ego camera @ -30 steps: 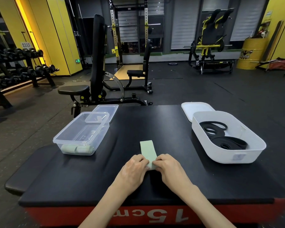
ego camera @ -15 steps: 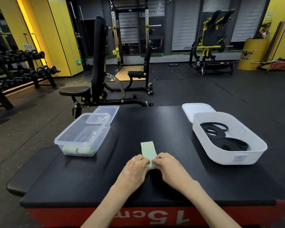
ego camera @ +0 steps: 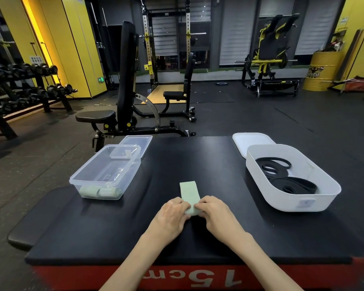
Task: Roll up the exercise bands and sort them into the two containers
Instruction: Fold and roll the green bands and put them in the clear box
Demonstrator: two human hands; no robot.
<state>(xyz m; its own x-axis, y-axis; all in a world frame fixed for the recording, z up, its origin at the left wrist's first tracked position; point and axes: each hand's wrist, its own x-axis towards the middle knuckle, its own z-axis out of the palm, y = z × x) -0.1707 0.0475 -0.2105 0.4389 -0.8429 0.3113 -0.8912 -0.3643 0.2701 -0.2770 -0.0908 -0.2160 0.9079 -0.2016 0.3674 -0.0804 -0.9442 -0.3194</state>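
Note:
A pale green exercise band lies flat on the black platform, its near end curled into a small roll. My left hand and my right hand pinch that roll from either side. A clear plastic container stands at the left with two rolled green bands at its near end. On the right, a white tub holds coiled black bands.
A clear lid lies behind the clear container and a white lid behind the white tub. Beyond the platform stand a weight bench, a dumbbell rack at the left and gym machines.
Both hands have rolled the green band a little further away from me. The flat part of the band looks shorter. The containers have not moved.

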